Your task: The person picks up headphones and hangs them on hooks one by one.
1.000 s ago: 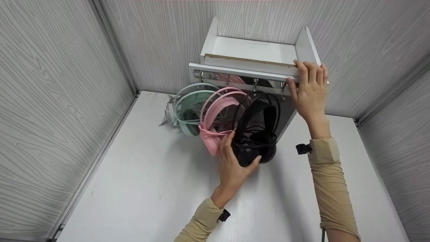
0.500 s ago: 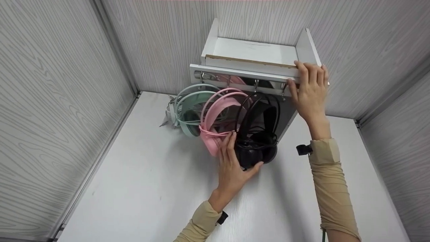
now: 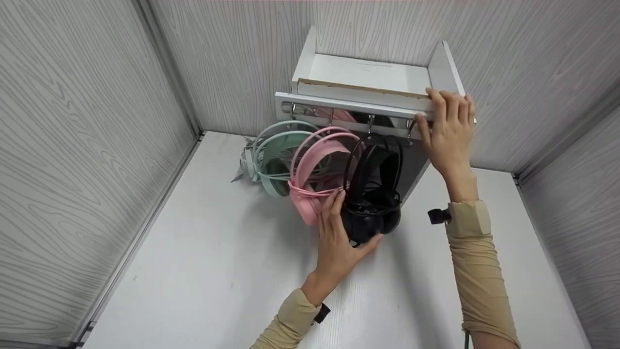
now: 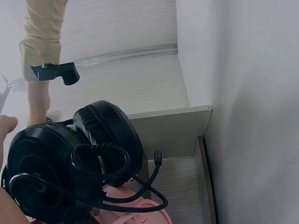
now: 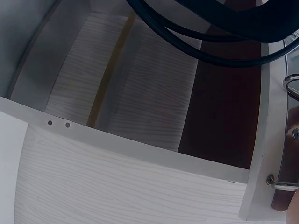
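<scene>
Black headphones (image 3: 370,220) with a coiled-up cord and a thin microphone arm hang below a metal hook (image 3: 371,125) on the rack (image 3: 358,103). My left hand (image 3: 334,247) is at their lower left earcup, its long fingers nearly straight and its thumb spread along the bottom. The fingertips also lie close to the pink headphones (image 3: 305,206); whether they touch them, I cannot tell. Farther left hang mint-green headphones (image 3: 276,182). My right hand (image 3: 450,135) rests on the rack's right end, its fingers over the top edge and its thumb on the front.
The white rack has a shelf (image 3: 373,70) between upright side panels. A rightmost hook (image 3: 410,128) sits below my right thumb. Silvery wrapping (image 3: 240,172) shows behind the green pair. A white table (image 3: 193,271) lies under everything, with patterned walls (image 3: 72,145) around it.
The black headphones have swung slightly to the right and turned a little. My left hand moved with them, and its thumb slid lower on the earcup. My right hand stays put.
</scene>
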The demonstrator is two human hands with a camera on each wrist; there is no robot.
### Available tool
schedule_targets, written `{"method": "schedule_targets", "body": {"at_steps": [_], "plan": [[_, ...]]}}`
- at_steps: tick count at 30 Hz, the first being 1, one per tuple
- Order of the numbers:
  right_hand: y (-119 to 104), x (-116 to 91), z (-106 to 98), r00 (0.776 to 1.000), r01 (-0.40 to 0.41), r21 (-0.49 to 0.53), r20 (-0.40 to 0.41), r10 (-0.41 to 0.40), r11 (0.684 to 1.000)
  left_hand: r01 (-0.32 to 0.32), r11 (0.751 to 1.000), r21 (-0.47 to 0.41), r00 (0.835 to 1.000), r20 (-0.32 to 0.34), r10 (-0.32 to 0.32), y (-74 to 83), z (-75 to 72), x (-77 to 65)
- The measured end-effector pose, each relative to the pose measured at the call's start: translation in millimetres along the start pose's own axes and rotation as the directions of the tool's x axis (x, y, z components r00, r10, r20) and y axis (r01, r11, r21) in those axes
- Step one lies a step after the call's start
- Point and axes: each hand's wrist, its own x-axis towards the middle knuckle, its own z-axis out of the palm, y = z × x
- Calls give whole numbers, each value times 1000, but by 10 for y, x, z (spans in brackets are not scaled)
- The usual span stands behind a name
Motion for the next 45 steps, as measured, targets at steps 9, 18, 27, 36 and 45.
{"method": "schedule_targets", "body": {"at_steps": [9,18,27,36,45], "plan": [[4,15,-4,1000,2,-3,-7,-2,1000,-54,990,-133,993,-110,39,-72,-112,87],[20,9,-21,1000,-8,-16,1,8,1000,-26,986,-164,990,-142,3,-207,-261,166],[21,14,-25,1000,-4,-16,-1,4,1000,4,988,-156,981,-193,-34,-374,-446,224],[18,-1,-14,1000,0,-13,-6,-1,1000,52,991,-120,960,-268,-83,-616,-787,384],[12,-2,3,1000,4,1,-8,-4,1000,42,996,-75,929,-363,-67,-943,-1264,752]]}}
